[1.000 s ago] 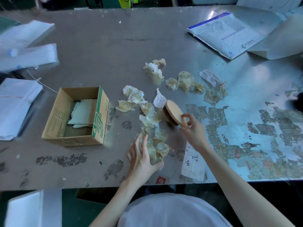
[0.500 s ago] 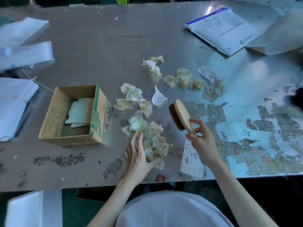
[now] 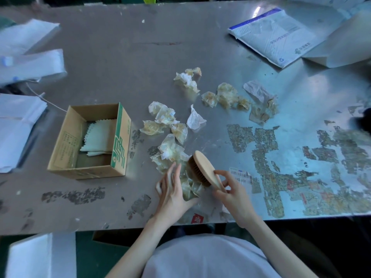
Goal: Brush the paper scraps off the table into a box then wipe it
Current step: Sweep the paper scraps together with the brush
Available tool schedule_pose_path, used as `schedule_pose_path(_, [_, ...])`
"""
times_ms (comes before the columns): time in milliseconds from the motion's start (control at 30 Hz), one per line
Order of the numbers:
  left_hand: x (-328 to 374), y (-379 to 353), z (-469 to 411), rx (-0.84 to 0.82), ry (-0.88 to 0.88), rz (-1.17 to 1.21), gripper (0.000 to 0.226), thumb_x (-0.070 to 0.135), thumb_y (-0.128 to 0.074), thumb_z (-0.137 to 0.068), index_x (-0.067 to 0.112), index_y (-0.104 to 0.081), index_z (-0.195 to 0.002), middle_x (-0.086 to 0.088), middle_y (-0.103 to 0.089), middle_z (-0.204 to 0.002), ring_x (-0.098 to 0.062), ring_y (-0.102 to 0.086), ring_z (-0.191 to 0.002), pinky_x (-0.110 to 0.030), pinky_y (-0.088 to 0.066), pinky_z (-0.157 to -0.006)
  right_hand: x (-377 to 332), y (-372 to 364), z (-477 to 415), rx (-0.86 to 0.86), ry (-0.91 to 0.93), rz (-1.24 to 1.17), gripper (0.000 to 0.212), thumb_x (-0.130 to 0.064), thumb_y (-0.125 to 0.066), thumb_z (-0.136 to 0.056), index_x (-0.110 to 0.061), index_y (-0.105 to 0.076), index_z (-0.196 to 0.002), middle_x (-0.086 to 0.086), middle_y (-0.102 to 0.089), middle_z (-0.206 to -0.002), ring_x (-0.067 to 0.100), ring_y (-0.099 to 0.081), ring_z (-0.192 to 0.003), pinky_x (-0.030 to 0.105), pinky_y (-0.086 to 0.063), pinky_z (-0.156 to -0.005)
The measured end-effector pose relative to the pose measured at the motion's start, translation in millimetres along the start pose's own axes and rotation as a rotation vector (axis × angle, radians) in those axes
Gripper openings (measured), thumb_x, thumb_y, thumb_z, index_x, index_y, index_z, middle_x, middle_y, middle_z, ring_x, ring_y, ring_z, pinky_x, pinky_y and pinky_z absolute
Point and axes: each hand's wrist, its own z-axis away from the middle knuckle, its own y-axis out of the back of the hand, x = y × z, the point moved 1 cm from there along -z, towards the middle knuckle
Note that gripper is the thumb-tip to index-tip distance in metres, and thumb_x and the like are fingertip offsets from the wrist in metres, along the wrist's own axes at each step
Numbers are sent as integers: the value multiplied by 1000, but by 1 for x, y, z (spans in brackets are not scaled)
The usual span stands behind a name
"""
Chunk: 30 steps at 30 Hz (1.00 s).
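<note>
Right hand (image 3: 233, 194) clamped on wooden brush (image 3: 204, 168), bristles against crumpled paper scraps (image 3: 188, 187); left hand (image 3: 172, 190) fingers apart, cupping scraps; cardboard box (image 3: 66, 141) beside left.

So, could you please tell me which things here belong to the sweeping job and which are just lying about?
For the job:
brush in the right hand
left hand cupping scraps
paper scraps
cardboard box
cloth in the box
table

Lying about:
mailing bag
white paper stack
stuck label
</note>
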Motion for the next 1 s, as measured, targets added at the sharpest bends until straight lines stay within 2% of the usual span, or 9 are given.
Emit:
schedule_pose_path(167, [0, -1, -1, 21, 18, 9, 119, 58, -76, -56, 21, -10, -148, -6, -23, -153, -23, -24, -139, -38, -16, -99, 0, -7, -1, -14, 1, -4, 48, 6, -54, -80, -24, -58, -117, -3, -51, -77, 12, -46, -57, 14, -35, -45])
schedule_pose_path(333, [4, -2, -3, 49, 55, 12, 113, 70, -58, -51, 23, -12, -143, -7, -31, -145, -24, -31, -132, -37, -21, -93, 5, -15, -2, -28, 13, -33, 48, 5, -56, -79, -26, -60, -114, -3, -48, -72, 11, -44, -55, 17, -36, -47])
schedule_pose_path(433, [9, -1, -7, 48, 55, 24, 111, 68, -60, -53, 26, -9, -142, -6, -31, -142, -23, -30, -131, -36, -19, -89, 10, -16, -5, 1, -10, -47, 46, 4, -58, -78, -28, -61, -111, 0, -50, -70, 12, -43, -54, 23, -35, -50])
schedule_pose_path(533, [14, 0, -10, 40, 52, 32, 112, 56, -75, -59, 29, -4, -142, -4, -33, -139, -17, -26, -129, -33, -14, -88, 14, -15, -8, 11, -31, -67, 43, 2, -60, -78, -28, -62, -110, 5, -48, -71, 13, -41, -53, 25, -33, -49])
schedule_pose_path(600, [17, -2, -10, 16, 44, 21, 109, 50, -77, -65, 32, 0, -140, -3, -33, -137, -14, -22, -127, -29, -9, -87, 15, -12, -8, 8, -34, -86, 42, 2, -60, -79, -26, -62, -110, 5, -48, -70, 12, -41, -51, 24, -32, -47])
schedule_pose_path(700, [20, -7, -9, 8, 21, 6, 102, 33, -75, -75, 29, 0, -144, -1, -33, -138, -12, -21, -122, -26, -9, -85, 15, -9, -6, -5, -50, -122, 39, 3, -60, -80, -23, -63, -110, 1, -46, -66, 8, -41, -46, 20, -31, -43])
schedule_pose_path(767, [23, -9, -8, 8, 26, 19, 97, 20, -70, -79, 25, -2, -148, 0, -31, -141, -13, -22, -124, -28, -13, -90, 14, -7, -5, -15, -72, -172, 37, 3, -61, -80, -22, -64, -108, 1, -45, -64, 6, -40, -41, 19, -31, -40])
schedule_pose_path(833, [28, -8, -7, 34, 59, 62, 94, 9, -67, -78, 26, -5, -148, 1, -32, -141, -14, -25, -127, -30, -15, -95, 14, -3, -4, -47, -92, -219, 38, 5, -59, -80, -21, -65, -106, 4, -45, -63, 10, -38, -40, 20, -29, -38])
schedule_pose_path(1000, [39, 1, -5, 125, 86, 184, 95, -3, -65, -73, 27, -12, -146, 2, -31, -145, -11, -27, -130, -26, -14, -88, 2, 10, 1, -104, -74, -303, 43, 12, -52, -79, -16, -64, -108, 10, -44, -65, 16, -34, -40, 24, -26, -39])
